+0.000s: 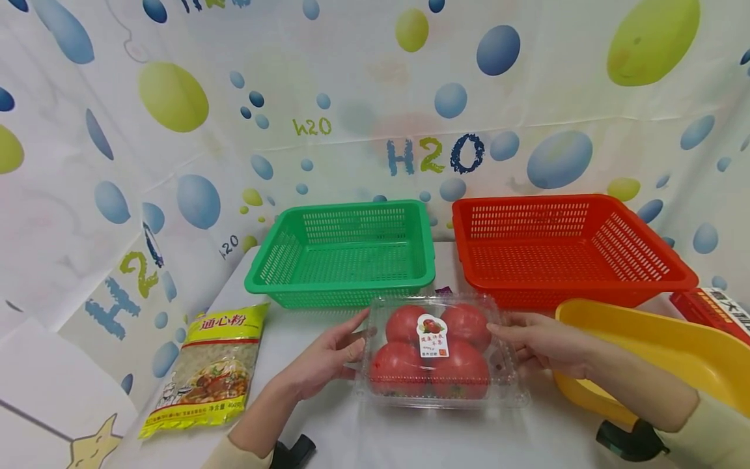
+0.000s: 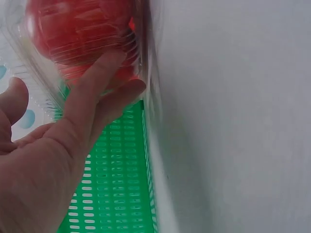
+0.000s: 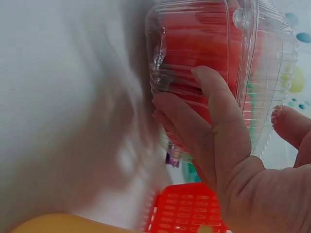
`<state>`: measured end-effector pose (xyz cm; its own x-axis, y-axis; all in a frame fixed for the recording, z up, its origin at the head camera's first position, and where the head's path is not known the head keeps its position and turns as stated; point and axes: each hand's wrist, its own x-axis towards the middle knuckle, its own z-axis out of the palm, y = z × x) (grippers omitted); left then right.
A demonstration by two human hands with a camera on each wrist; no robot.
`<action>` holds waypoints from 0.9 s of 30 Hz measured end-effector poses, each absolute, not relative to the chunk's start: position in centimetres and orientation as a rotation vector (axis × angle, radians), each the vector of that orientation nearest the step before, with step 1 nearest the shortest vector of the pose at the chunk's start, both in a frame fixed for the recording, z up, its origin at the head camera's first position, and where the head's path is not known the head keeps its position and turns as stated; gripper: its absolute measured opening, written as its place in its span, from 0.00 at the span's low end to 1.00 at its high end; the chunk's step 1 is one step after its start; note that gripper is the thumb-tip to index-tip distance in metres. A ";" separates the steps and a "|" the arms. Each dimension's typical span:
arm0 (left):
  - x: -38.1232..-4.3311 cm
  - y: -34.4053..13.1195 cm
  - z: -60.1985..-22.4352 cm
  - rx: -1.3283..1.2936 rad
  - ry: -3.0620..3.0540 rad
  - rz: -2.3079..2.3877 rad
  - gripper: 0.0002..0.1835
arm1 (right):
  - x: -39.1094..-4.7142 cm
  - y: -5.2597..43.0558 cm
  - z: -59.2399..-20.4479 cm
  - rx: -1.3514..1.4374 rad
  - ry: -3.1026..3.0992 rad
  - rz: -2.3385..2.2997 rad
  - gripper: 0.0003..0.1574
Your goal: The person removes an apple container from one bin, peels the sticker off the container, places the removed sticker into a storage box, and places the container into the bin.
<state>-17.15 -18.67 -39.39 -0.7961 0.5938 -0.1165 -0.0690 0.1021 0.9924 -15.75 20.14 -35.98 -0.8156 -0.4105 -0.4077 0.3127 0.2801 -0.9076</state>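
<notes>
In the head view a clear plastic box of several round red fruits (image 1: 404, 371), which look like tomatoes, stands between both hands with a white label on its lid. My left hand (image 1: 334, 352) holds its left side: in the left wrist view the fingers (image 2: 87, 92) lie along the side wall, with the thumb near the lid's rim. My right hand (image 1: 551, 342) grips the opposite side. Its thumb overlaps the lid edge, and in the right wrist view its fingers (image 3: 226, 116) press against the wall below the rim. The box's underside is close to the white table.
Behind the box are a green basket (image 1: 346, 290) and a red basket (image 1: 586, 284). At right lie a yellow tub (image 1: 644, 332) and a red package (image 1: 711, 312). A yellow bag of pasta (image 1: 211, 365) lies at left. A patterned curtain (image 1: 351, 156) closes off the back.
</notes>
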 end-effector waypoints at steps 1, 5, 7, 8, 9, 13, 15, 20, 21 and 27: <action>-17.1 -18.6 -39.4 0.509 1.887 1.743 0.37 | -15.7 20.2 -36.1 -0.087 1.966 -1.590 0.42; -17.2 -18.5 -39.6 0.497 1.895 1.739 0.37 | -15.7 20.1 -36.3 -0.062 1.973 -1.595 0.42; -17.2 -18.4 -39.6 0.496 1.899 1.735 0.37 | -15.6 20.1 -36.4 -0.052 1.976 -1.596 0.41; -17.2 -18.4 -39.6 0.495 1.900 1.733 0.37 | -15.6 20.1 -36.4 -0.053 1.977 -1.595 0.41; -17.3 -18.4 -39.6 0.495 1.900 1.732 0.37 | -15.6 20.1 -36.4 -0.059 1.975 -1.595 0.41; -17.4 -18.6 -39.8 0.483 1.901 1.730 0.38 | -15.6 20.2 -36.4 -0.084 1.979 -1.581 0.39; -17.5 -18.7 -39.8 0.478 1.909 1.733 0.39 | -15.6 20.3 -36.3 -0.090 1.994 -1.557 0.39; -17.7 -18.8 -39.7 0.499 2.037 1.717 0.40 | -15.7 20.8 -35.4 -0.085 2.112 -1.445 0.45; -17.7 -18.8 -39.7 0.508 2.078 1.708 0.40 | -15.7 21.0 -35.1 -0.084 2.129 -1.436 0.46; -17.7 -18.8 -39.8 0.524 2.317 1.654 0.40 | -16.0 22.1 -33.4 -0.174 2.137 -1.509 0.45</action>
